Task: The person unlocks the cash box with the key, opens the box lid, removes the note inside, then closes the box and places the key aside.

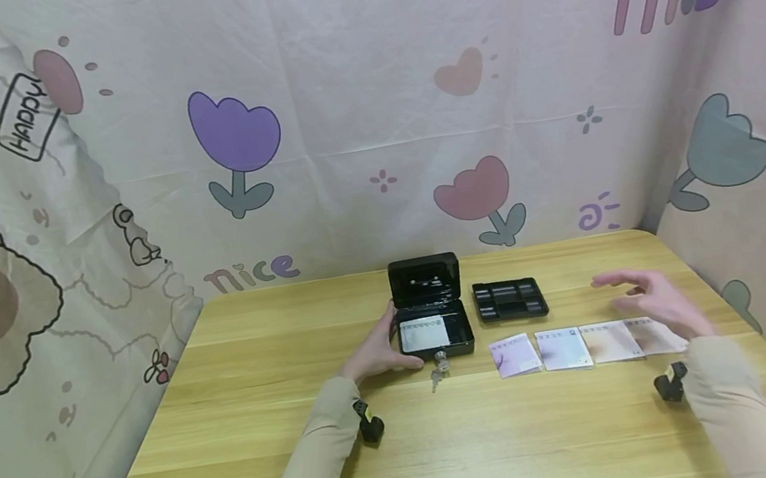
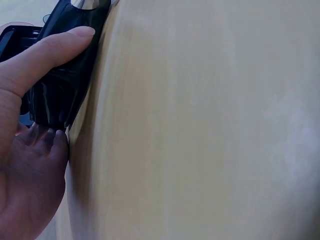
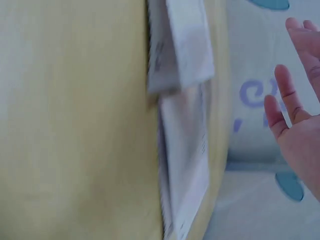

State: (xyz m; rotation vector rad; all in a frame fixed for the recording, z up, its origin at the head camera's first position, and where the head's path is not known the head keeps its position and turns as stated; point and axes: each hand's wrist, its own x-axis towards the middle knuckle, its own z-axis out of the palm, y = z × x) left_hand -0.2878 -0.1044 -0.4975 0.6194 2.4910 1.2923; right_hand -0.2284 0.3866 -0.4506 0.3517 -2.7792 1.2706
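A small black cash box (image 1: 462,339) stands on the table with its lid (image 1: 425,281) raised. Inside it, on the left, lies a pale stack of paper notes (image 1: 423,334). My left hand (image 1: 377,350) grips the box's left side; in the left wrist view the thumb (image 2: 60,46) lies across the front wall. Keys (image 1: 438,376) hang at the front lock. Over the right end of a row of folded notes (image 1: 564,350), my right hand (image 1: 655,301) hovers with its fingers apart, holding nothing. The right wrist view shows folded notes (image 3: 185,145) below that hand.
A black compartment tray (image 1: 511,300) lies just right of the box. The notes sit side by side in front of it, purple, blue and brownish. Behind the wooden table (image 1: 509,446) hangs a printed cloth (image 1: 331,112), which also rises at both sides.
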